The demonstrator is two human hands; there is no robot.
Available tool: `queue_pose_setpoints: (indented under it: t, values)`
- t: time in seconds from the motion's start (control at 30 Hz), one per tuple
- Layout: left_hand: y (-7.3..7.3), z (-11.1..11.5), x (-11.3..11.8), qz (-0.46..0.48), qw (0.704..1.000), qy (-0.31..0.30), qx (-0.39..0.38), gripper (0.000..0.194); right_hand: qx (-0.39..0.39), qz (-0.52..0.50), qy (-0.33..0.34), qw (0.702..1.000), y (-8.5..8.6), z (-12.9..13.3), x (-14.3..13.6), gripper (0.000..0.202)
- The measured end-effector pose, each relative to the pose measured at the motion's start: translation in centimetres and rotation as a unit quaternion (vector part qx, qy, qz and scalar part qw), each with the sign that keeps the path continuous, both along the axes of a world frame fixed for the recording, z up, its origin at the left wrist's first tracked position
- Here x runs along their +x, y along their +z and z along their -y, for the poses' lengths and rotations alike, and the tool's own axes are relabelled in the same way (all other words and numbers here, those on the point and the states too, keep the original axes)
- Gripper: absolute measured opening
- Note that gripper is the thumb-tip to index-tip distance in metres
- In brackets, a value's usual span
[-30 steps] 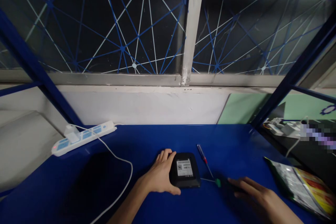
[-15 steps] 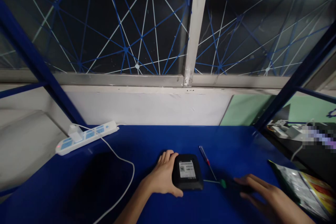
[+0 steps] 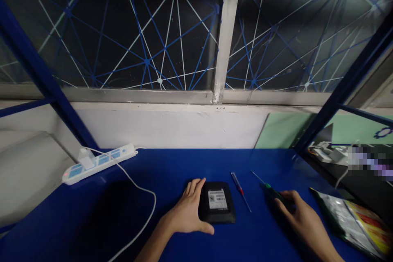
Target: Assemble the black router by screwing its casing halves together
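Surface (image 3: pixel 190 249): blue, beneath both hands.
Foil bag (image 3: pixel 353 221): right of the right hand (image 3: pixel 302 217), well apart from the left hand (image 3: pixel 186 215).
Left hand: spread wide along the left edge of the black box (image 3: pixel 217 203); whether it grips, we cannot tell.
Right hand: closed round the handle of the green screwdriver (image 3: pixel 272 191).
Black box: label up, against the left hand's inner side.
Green screwdriver: half a second ago we saw its shaft point at the box; now it slants forward from the right hand, leaving the box's right edge unobstructed.
Red-and-clear screwdriver (image 3: pixel 240 190): between the hands, seemingly unmoved.
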State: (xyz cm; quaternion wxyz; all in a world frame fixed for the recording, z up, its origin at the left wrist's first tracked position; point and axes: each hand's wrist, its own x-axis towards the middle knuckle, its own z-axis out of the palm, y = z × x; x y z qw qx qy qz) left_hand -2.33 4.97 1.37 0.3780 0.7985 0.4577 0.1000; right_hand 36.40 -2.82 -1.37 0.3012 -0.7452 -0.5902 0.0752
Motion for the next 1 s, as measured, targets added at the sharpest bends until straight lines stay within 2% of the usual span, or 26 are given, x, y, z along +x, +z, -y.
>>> queue_pose_setpoints:
  t: [0.13, 0.23, 0.3, 0.4, 0.47, 0.53, 0.63, 0.7, 0.8, 1.0]
  values:
    - [-0.2, 0.8, -0.3, 0.018, 1.0, 0.012, 0.006, 0.135, 0.014, 0.151, 0.021, 0.988, -0.9, -0.7, -0.8, 0.036]
    - [0.1, 1.1, -0.3, 0.016, 1.0, 0.005, 0.006, 0.128, 0.037, 0.225, 0.011, 0.974, 0.1, -1.2, -1.9, 0.035]
    - [0.4, 1.1, -0.2, 0.014, 1.0, 0.002, 0.002, 0.123, 0.049, 0.199, 0.042, 0.978, 1.6, -1.5, -3.5, 0.038]
    - [0.6, 1.0, -0.2, 0.019, 1.0, 0.012, 0.004, 0.121, 0.014, 0.095, 0.151, 0.984, 4.4, -1.8, -7.0, 0.04]
    - [0.7, 1.0, -0.3, 0.031, 0.999, 0.011, 0.011, 0.121, -0.056, 0.04, 0.244, 0.967, 6.0, -2.2, -9.3, 0.047]
    - [0.7, 0.9, -0.5, 0.041, 0.999, 0.005, 0.017, 0.12, -0.116, 0.022, 0.311, 0.943, 6.8, -2.6, -11.1, 0.069]
    - [0.6, 1.0, -1.0, 0.047, 0.999, -0.006, 0.026, 0.118, -0.192, 0.031, 0.35, 0.916, 7.1, -3.4, -12.6, 0.103]
    - [0.6, 1.1, -1.3, 0.053, 0.998, -0.014, 0.033, 0.116, -0.23, 0.041, 0.364, 0.901, 6.9, -3.7, -13.2, 0.115]
    - [0.7, 1.4, -1.7, 0.052, 0.998, -0.021, 0.035, 0.116, -0.244, 0.05, 0.381, 0.891, 6.8, -3.9, -13.8, 0.119]
    - [0.3, 2.0, -2.0, 0.058, 0.997, -0.02, 0.039, 0.115, -0.235, 0.052, 0.389, 0.889, 6.5, -3.3, -14.3, 0.118]
